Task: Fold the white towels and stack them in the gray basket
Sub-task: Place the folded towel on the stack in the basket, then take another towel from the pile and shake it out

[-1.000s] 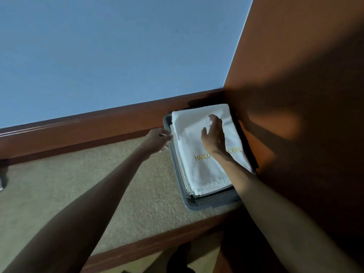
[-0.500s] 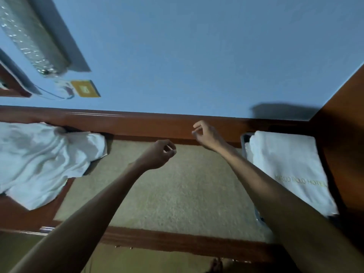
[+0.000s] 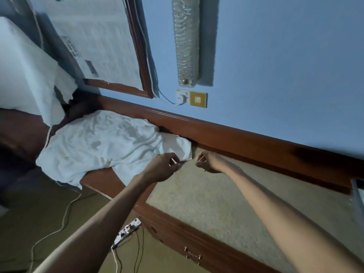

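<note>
Crumpled white towel (image 3: 102,142) heaped at left end of table (image 3: 226,194), long axis left-right, free corner pointing right. Left hand (image 3: 163,167) nearer, curled at that corner; grasp unclear. Right hand (image 3: 206,161) clenched, empty, just beside. Gray basket (image 3: 357,194) far right.

I am looking down at a pale blue wall (image 3: 275,66) that is filling the upper right of my feed. A wood-framed pane (image 3: 140,56) is hanging at the left, with a textured glass wall light (image 3: 186,40) beside it, casting a shadow. A white socket (image 3: 182,96) and a brass plate (image 3: 198,99) are sitting just below. A wooden desk (image 3: 236,134) with a beige inlaid top (image 3: 216,194) is running along the wall. On the dim floor (image 3: 39,223), a power strip (image 3: 128,229) and a white cable (image 3: 65,217) are lying.
</note>
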{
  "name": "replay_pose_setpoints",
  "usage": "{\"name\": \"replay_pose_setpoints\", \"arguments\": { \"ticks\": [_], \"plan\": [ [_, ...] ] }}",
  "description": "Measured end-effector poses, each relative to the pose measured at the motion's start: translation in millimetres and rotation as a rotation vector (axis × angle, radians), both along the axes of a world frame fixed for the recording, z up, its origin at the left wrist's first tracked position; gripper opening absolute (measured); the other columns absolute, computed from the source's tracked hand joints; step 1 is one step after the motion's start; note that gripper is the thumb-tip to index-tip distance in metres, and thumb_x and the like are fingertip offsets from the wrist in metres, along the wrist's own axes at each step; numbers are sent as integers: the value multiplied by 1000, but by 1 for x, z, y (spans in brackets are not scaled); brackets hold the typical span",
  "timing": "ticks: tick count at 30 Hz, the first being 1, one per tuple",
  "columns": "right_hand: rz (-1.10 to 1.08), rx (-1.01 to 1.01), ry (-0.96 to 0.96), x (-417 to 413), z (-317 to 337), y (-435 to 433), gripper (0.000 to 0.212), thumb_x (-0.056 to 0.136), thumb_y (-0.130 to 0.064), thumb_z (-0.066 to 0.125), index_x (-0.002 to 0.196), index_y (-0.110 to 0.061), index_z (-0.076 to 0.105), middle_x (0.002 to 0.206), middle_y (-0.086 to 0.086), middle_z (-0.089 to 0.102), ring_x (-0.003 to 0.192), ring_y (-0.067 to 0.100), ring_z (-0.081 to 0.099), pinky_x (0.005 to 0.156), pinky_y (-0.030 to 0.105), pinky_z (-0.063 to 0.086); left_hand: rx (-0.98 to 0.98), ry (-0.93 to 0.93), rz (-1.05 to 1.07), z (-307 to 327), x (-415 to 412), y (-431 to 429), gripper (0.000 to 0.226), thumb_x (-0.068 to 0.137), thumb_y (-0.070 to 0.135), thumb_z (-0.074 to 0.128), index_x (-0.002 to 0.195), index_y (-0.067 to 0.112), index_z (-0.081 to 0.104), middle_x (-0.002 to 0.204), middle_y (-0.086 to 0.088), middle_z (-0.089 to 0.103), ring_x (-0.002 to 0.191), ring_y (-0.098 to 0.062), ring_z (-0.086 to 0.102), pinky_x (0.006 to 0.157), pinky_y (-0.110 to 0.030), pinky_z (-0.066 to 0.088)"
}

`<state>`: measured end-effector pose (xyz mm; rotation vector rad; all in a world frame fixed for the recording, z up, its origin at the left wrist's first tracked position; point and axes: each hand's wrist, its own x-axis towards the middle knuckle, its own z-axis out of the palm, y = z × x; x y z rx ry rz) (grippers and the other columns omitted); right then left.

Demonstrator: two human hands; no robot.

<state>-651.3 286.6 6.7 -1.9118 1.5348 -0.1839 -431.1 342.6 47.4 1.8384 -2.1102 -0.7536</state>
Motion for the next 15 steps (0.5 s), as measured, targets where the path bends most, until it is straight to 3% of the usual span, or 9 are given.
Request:
{"name": "replay_pose_setpoints", "arguments": {
  "ticks": [2, 8, 15],
  "plan": [
    [45, 50, 4, 37, 0, -7, 22, 95, -31, 67, 106, -13, 67, 107, 10, 73, 92, 25, 71, 85, 43, 59, 15, -8, 30, -1, 37, 0, 15, 97, 33, 63, 107, 25, 70, 99, 5, 74, 95, -15, 66, 82, -36, 53],
    [170, 176, 29, 119, -9, -30, 26, 97, -37, 66, 107, -13, 64, 97, 9, 76, 91, 24, 73, 75, 33, 53, 55, 15, 154, -20, 123, 0, 16, 99, 36, 61, 108, 26, 70, 98, 10, 73, 94, -13, 62, 76, -30, 43],
    [270, 236, 66, 212, -35, -85, 19, 98, -36, 66, 101, -17, 62, 93, 10, 72, 90, 27, 71, 70, 33, 52, 118, 7, 267, -48, 213, -35, 15, 99, 34, 61, 109, 26, 68, 95, 12, 70, 91, -12, 64, 76, -30, 48]
  ]
}}
